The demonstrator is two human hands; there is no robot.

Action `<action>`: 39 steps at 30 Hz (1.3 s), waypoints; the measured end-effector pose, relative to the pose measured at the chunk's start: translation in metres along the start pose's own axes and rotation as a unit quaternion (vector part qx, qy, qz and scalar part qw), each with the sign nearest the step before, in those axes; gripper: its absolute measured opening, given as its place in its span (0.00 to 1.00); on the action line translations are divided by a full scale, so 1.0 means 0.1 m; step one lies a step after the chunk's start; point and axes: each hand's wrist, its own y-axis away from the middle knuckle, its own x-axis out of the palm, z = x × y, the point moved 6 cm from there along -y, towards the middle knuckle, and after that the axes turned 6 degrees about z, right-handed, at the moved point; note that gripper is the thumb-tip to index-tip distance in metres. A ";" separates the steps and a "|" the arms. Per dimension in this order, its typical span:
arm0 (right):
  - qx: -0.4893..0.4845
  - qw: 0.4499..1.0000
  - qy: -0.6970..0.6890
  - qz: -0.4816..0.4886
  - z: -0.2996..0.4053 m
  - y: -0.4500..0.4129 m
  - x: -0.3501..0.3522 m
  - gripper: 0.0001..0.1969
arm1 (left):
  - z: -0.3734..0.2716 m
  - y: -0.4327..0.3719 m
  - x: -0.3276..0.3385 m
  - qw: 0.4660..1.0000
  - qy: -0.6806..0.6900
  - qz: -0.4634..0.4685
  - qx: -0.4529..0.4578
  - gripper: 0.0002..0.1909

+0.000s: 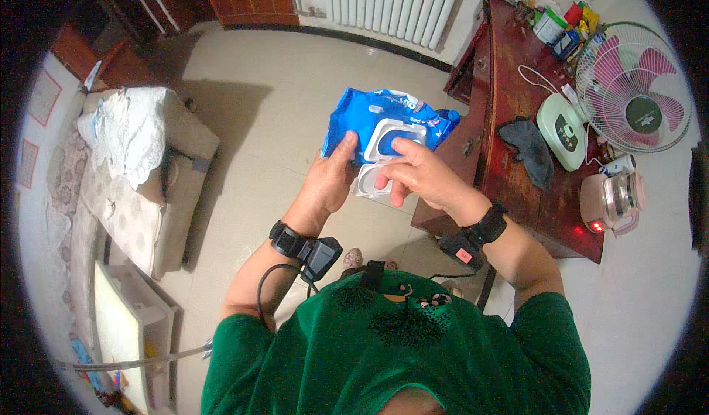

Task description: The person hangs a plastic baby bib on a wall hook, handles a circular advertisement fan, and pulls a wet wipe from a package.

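My left hand (327,179) grips the left end of a blue soft pack of wet wipes (354,118), thumb on top. The pack is held above the floor in front of me and bears printing. Its white plastic lid (366,181) is flipped back towards me, showing the framed opening. My right hand (424,174) is over the near right side of the opening, one fingertip at its edge and the other fingers spread over the lid. No wipe shows between those fingers. The undersides of the fingers are hidden.
To the right, a dark red wooden desk (512,88) bears a pink-bladed fan (609,82), a dark cloth (529,152), a pale green device (559,130) and a glass kettle (620,193). A covered sofa (133,221) stands left. A white radiator (396,5) is on the far wall.
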 end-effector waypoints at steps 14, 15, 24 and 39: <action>0.000 0.979 0.191 -0.071 0.11 0.09 0.10 0.24 | -0.03 0.08 -0.14 0.995 0.024 -0.097 0.000 0.24; 0.005 0.970 0.232 -0.072 0.13 0.10 0.12 0.24 | -0.05 0.09 -0.13 0.996 0.032 -0.087 0.008 0.25; 0.018 0.994 0.074 -0.080 0.09 0.07 0.09 0.19 | 0.03 0.05 -0.14 0.996 0.088 -0.024 -0.010 0.23; -0.161 0.937 -0.280 -0.131 0.22 0.21 -0.33 0.08 | -0.08 -0.02 -0.35 0.992 0.121 -0.017 0.008 0.27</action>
